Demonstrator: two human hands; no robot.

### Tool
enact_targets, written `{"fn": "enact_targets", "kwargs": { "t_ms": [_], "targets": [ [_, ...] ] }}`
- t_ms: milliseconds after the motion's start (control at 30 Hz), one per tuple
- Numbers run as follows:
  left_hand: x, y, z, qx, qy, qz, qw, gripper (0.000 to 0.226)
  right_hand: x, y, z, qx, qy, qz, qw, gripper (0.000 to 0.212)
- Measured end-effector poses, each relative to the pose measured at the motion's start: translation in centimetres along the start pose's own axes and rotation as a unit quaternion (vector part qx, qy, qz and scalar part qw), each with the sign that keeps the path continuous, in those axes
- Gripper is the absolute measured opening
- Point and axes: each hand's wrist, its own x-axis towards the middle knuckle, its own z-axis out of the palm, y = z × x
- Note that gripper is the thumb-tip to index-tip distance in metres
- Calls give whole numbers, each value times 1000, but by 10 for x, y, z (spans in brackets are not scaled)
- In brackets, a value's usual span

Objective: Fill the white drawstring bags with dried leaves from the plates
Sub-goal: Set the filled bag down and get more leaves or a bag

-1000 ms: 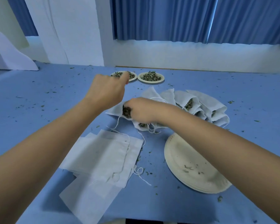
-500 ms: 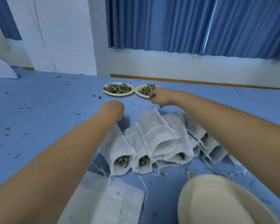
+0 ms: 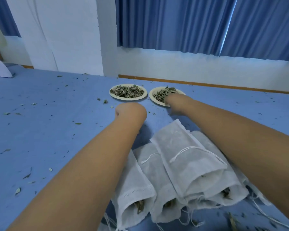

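Right hand point(image 3: 172, 102) reached plate point(image 3: 151, 99); fingers probably buried.

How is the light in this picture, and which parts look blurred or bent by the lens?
Head view: cool bluish light, soft shadows, a bright slit between the curtains. Head view: leaf plates fairly sharp, bag mouths and lower right corner smeared. Head view: wide lens swells the near forearms.

Soft bluish daylight through curtains point(image 3: 207, 22); faint shadows; wide-angle bending, blur at edges.
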Motion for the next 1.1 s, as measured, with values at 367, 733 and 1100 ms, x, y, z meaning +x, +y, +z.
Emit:
{"fn": "enact_targets", "kwargs": {
  "t_ms": [367, 733, 1100],
  "targets": [
    [-21, -9, 19, -88, -13, 11, 996, 29, -39, 3, 7, 33, 75, -114, 990, 16],
    [-119, -22, 9, -632, 200, 112, 741, 25, -174, 22, -36, 120, 265, -209, 934, 16],
    [-284, 15, 67, -676, 14, 196, 710, 23, -387, 15, 35, 248, 212, -254, 911, 20]
  ]
}}
